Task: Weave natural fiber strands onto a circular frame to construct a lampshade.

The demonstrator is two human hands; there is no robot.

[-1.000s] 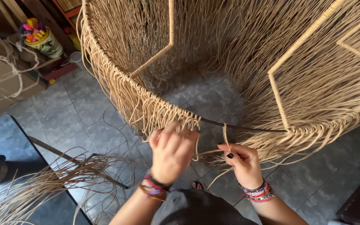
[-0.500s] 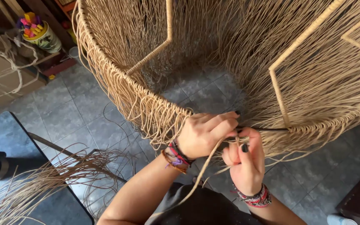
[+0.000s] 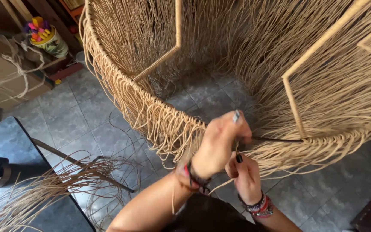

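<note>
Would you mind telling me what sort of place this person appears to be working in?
Probably a small craft or weaving workshop. A large round woven frame of pale fibre strands stands on a grey tiled floor, a loose bundle of the same strands lies nearby, and both hands work at its rim.

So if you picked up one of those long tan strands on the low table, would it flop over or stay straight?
It would probably bend and droop: the loose strands on the dark table already curve and spill over its edge. They look thin, so likely very light. The ones hanging from the woven frame dangle in soft wavy lines, so they seem springy rather than stiff.
</note>
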